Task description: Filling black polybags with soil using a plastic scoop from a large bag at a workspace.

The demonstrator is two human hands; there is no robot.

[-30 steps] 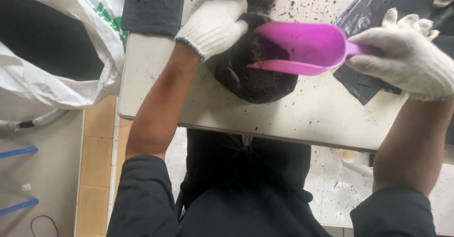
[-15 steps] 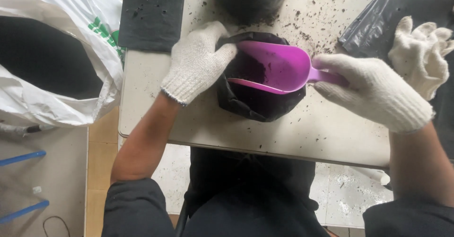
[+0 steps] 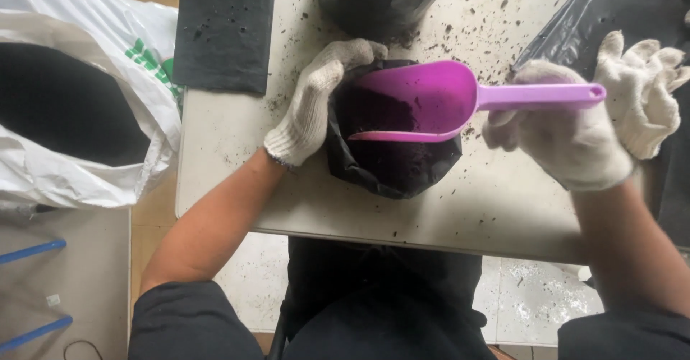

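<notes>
A small black plastic bag (image 3: 402, 169) filled with dark soil stands on the white table (image 3: 237, 137). My left hand (image 3: 313, 105), in a white knit glove, grips the bag's left rim and holds it open. My right hand (image 3: 553, 134), also gloved, holds the handle of a purple plastic scoop (image 3: 438, 101). The scoop's bowl lies tilted over the bag's mouth with only a little soil left in it.
A large white sack of dark soil (image 3: 79, 101) stands at the left beside the table. Black bags (image 3: 223, 29) lie flat at the table's back left, and another dark bag (image 3: 374, 1) stands behind. A spare white glove (image 3: 643, 90) and black plastic (image 3: 618, 8) lie at the right. Soil crumbs are scattered about.
The scoop has tipped and emptied most of its soil into the small bag. My left hand slid from the bag's top to its left rim.
</notes>
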